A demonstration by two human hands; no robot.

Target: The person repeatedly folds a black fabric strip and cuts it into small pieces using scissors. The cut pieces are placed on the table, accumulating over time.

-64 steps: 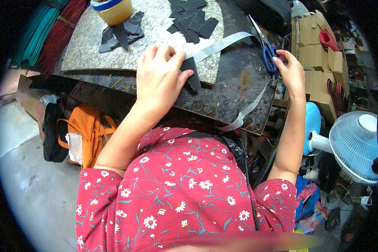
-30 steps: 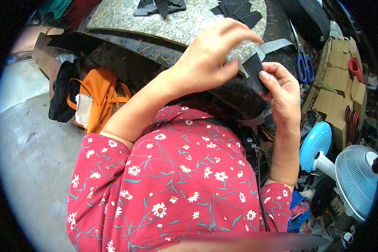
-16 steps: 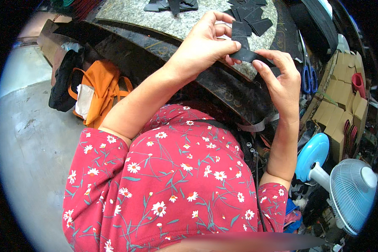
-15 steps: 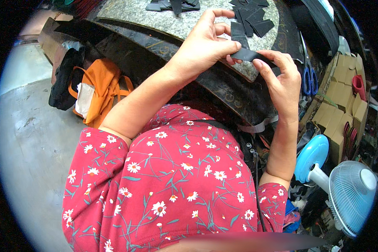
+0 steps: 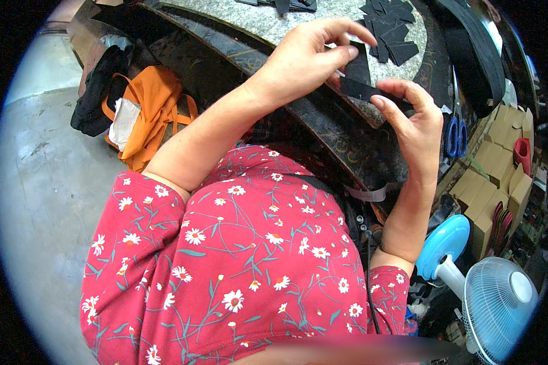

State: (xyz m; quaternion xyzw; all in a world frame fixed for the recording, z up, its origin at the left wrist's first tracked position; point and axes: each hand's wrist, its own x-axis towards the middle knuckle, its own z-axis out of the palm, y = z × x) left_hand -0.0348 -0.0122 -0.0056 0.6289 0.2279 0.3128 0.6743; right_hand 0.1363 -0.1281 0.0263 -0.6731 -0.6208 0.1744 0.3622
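My right hand (image 5: 417, 118) pinches the right end of a flat black strip (image 5: 359, 89) between thumb and forefinger. At the strip's left end is my left hand (image 5: 323, 58), its forefinger stretched out and its other fingers curled, partly hidden. A second black piece (image 5: 360, 66) stands upright beside the left thumb tip, and the left hand seems closed on it. Just past the fingers, a pile of black cut strips (image 5: 391, 30) lies on a speckled grey stone slab (image 5: 225, 9). More black pieces (image 5: 283, 5) lie farther left on the slab.
Blue-handled scissors (image 5: 456, 137) lie right of my right hand. Cardboard boxes (image 5: 487, 170) and a blue fan (image 5: 499, 304) stand at the right. An orange bag (image 5: 155, 106) sits at the left by the dark table edge (image 5: 274, 103).
My left thumb has lifted off the strip and the forefinger has straightened to the right. My right hand keeps its pinch. The whole view has shifted a little.
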